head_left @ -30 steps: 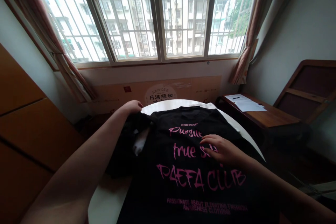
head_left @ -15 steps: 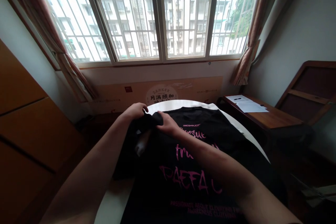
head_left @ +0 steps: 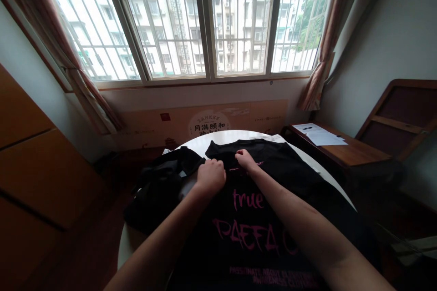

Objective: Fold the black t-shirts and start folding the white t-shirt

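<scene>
A black T-shirt with pink lettering lies spread over a round white table. My left hand, fingers curled, grips the shirt at its left side; the fingertips themselves are hidden. Farther up, near the collar, my right hand pinches the shirt, and the top lines of print are partly folded out of sight there. Left of my hands sits a rumpled heap of black cloth with a small pale patch showing. My left forearm covers part of the shirt.
A wooden side table with papers stands at the right, beside a leaning wooden chair or panel. Behind the round table, a printed cardboard panel is below the barred window. An orange-brown cabinet stands left.
My left hand has come right and nearer, away from the shirt's left part. My right hand has shifted right and is now nearer the collar. The black heap at left shows more fully.
</scene>
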Demonstrator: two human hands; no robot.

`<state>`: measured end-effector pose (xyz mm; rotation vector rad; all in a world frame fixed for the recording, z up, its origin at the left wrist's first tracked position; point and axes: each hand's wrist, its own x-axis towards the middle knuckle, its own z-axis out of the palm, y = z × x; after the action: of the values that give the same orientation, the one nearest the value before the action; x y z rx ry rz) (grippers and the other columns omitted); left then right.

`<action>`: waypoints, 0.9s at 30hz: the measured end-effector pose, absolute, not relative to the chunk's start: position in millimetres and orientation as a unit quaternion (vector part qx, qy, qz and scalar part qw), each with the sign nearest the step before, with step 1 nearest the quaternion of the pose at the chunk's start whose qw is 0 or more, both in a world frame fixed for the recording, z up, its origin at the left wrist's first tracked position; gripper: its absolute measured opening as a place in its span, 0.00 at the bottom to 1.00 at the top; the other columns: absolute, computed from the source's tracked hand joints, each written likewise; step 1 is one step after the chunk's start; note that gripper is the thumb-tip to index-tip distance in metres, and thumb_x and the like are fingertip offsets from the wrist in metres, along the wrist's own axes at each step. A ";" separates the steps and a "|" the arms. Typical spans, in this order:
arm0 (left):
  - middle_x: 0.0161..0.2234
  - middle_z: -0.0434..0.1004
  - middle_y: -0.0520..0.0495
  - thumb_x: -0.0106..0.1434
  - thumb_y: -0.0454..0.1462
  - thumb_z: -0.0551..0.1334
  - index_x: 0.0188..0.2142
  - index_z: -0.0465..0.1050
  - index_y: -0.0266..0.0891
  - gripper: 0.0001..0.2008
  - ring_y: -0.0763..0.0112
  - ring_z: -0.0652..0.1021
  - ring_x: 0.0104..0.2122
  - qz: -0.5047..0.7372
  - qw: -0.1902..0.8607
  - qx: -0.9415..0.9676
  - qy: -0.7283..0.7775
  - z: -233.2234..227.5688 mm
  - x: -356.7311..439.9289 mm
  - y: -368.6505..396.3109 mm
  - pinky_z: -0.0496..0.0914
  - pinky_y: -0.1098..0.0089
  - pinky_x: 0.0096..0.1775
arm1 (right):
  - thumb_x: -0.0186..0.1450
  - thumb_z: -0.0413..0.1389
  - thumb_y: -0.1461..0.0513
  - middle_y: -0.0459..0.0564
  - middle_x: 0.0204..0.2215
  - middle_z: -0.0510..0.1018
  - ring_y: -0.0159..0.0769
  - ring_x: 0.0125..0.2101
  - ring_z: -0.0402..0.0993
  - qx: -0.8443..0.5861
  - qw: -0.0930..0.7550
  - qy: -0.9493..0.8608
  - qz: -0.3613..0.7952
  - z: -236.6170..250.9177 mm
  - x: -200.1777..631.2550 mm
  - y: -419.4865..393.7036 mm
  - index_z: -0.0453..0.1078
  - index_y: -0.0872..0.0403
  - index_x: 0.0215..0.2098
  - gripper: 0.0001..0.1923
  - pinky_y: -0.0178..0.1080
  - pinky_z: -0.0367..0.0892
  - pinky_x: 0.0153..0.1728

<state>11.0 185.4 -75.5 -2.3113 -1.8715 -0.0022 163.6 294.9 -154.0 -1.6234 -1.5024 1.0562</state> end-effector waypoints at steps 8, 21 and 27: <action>0.49 0.70 0.29 0.68 0.27 0.51 0.55 0.67 0.29 0.17 0.52 0.75 0.48 0.036 0.019 -0.766 -0.641 -125.7 20.1 187.1 0.72 0.61 0.45 | 0.60 0.61 0.66 0.63 0.56 0.70 0.51 0.54 0.70 -0.613 0.204 -0.709 0.283 -139.4 177.2 282.7 0.57 0.57 0.69 0.40 0.55 0.66 0.56; 0.46 0.70 0.29 0.70 0.27 0.46 0.52 0.71 0.30 0.18 0.48 0.74 0.49 0.012 0.004 -0.762 -0.647 -133.9 23.9 185.5 0.74 0.59 0.42 | 0.72 0.47 0.45 0.63 0.61 0.66 0.48 0.59 0.65 -0.592 0.259 -0.733 0.212 -109.9 94.0 343.7 0.50 0.55 0.72 0.37 0.47 0.62 0.59; 0.46 0.70 0.29 0.70 0.27 0.47 0.50 0.71 0.29 0.16 0.49 0.74 0.49 -0.006 -0.007 -0.755 -0.655 -134.6 18.2 187.5 0.74 0.59 0.44 | 0.66 0.60 0.51 0.63 0.60 0.65 0.54 0.59 0.64 -0.626 0.194 -0.719 0.233 -104.7 59.1 376.3 0.51 0.53 0.71 0.41 0.59 0.63 0.58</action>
<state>18.2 187.5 -134.6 -2.3837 -2.0684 -0.0175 59.1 376.3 -104.7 -1.7558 -2.0151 0.6532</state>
